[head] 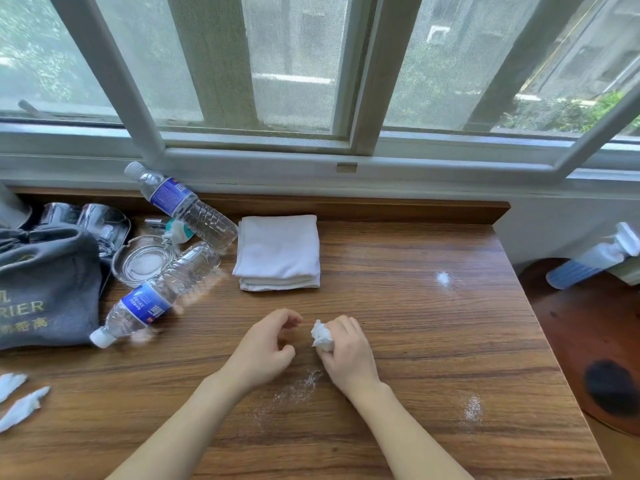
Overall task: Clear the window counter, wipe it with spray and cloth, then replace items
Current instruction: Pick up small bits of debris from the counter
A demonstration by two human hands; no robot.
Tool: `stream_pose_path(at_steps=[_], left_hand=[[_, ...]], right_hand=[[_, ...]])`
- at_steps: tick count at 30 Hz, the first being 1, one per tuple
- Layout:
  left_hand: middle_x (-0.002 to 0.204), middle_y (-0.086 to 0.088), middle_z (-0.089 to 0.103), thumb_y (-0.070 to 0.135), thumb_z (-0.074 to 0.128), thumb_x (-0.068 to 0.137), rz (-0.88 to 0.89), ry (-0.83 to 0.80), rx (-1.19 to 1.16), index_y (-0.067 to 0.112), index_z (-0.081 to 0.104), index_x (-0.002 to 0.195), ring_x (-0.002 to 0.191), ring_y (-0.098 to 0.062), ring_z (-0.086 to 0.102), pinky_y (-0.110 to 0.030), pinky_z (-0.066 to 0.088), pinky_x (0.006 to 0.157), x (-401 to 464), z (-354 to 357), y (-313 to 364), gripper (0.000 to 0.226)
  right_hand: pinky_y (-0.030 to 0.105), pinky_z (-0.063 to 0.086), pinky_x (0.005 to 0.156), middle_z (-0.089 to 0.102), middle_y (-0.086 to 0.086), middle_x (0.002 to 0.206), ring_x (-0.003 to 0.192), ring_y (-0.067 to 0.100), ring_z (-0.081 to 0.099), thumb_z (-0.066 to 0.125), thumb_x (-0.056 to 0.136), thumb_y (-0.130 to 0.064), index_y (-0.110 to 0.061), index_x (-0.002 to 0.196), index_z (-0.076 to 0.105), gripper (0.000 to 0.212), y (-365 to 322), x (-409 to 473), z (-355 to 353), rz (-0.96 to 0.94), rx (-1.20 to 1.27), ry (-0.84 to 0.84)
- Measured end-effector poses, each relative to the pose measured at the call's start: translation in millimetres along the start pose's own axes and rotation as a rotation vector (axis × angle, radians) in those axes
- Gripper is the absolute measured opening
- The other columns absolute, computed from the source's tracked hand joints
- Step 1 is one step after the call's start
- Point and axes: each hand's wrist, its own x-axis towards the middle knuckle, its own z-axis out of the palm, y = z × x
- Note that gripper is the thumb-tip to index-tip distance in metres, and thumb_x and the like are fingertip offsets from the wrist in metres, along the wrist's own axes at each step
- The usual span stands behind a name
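A crumpled tissue (322, 336) is clasped in the right hand (346, 351). The left hand (266, 348), just beside the tissue, is held loosely curled and empty. A folded cloth (278, 252) is laid beyond the tissue.

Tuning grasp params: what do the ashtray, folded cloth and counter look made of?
Ashtray: clear glass, thick and glinting.
Folded cloth: soft white fabric, matte, layered edges.
Counter: brown wood grain, glossy; possibly laminate.

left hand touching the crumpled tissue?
Apart. Head view shows bare wood between the left hand and the crumpled tissue, held in the right hand.
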Motion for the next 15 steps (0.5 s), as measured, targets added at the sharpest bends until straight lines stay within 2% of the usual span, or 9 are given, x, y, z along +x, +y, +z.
stream_pose_path(at_steps=[3, 6, 9, 11, 15], left_hand=[[0.122, 0.018, 0.054, 0.020, 0.060, 0.079, 0.118, -0.010, 0.156, 0.027, 0.053, 0.127, 0.117, 0.001, 0.049, -0.021, 0.042, 0.099, 4.1, 3.0, 16.0, 0.049], [0.130, 0.015, 0.052, 0.030, 0.060, 0.080, 0.194, -0.046, 0.226, 0.027, 0.049, 0.134, 0.122, -0.001, 0.046, -0.025, 0.042, 0.103, 7.2, 9.9, 38.6, 0.055], [0.133, 0.015, 0.050, 0.031, 0.062, 0.081, 0.245, -0.058, 0.247, 0.029, 0.047, 0.136, 0.124, -0.002, 0.045, -0.024, 0.041, 0.102, 8.8, 22.2, 59.8, 0.057], [0.133, 0.015, 0.049, 0.032, 0.064, 0.082, 0.283, -0.071, 0.252, 0.029, 0.046, 0.137, 0.124, -0.003, 0.045, -0.022, 0.039, 0.101, 9.2, 33.2, 73.8, 0.058], [0.133, 0.014, 0.049, 0.032, 0.067, 0.083, 0.382, -0.153, 0.241, 0.027, 0.045, 0.137, 0.124, -0.001, 0.044, -0.013, 0.033, 0.100, 7.8, 61.7, 103.9, 0.059]], right_hand=[[0.019, 0.027, 0.068, 0.053, 0.001, 0.080, 0.075, 0.017, 0.045, 0.050, 0.086, -0.030, -0.011, 0.079, 0.058, 0.021, 3.1, 4.5, -15.4, 0.083, 0.070, 0.036], [0.019, 0.023, 0.066, 0.046, -0.006, 0.078, 0.072, 0.014, 0.042, 0.050, 0.086, -0.028, -0.014, 0.075, 0.054, 0.019, 4.5, 4.6, -36.6, 0.123, 0.105, 0.107], [0.018, 0.024, 0.066, 0.043, -0.009, 0.079, 0.073, 0.012, 0.041, 0.048, 0.086, -0.033, -0.022, 0.075, 0.045, 0.015, 11.6, -5.8, -60.2, 0.180, 0.126, 0.138], [0.022, 0.027, 0.067, 0.044, -0.009, 0.079, 0.074, 0.013, 0.041, 0.045, 0.085, -0.037, -0.024, 0.076, 0.042, 0.016, 18.3, -17.4, -76.7, 0.237, 0.126, 0.146], [0.027, 0.030, 0.069, 0.048, -0.007, 0.081, 0.079, 0.015, 0.044, 0.040, 0.081, -0.047, -0.022, 0.078, 0.047, 0.026, 33.5, -46.2, -111.6, 0.404, 0.108, 0.177]])
